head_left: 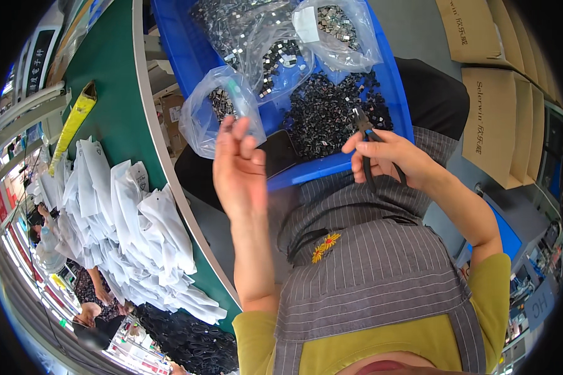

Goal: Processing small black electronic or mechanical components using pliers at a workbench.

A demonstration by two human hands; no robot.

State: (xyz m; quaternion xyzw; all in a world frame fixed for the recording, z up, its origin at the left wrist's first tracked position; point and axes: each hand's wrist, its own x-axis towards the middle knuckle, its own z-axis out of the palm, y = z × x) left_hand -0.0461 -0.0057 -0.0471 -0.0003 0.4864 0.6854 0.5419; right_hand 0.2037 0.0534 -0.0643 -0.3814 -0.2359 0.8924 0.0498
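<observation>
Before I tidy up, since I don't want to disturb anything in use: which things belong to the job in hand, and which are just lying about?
Likely in use:
black pliers, in the right hand
loose dark parts
blue bin
clear bag, by the left hand

Apparently lying about:
white pouches
yellow tube-like piece
cardboard boxes

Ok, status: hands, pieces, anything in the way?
Right hand: grip on pliers. Left hand: beside clear bag, contact unclear. Black pieces: loose in blue bin. Other bags cover part of bin.
</observation>
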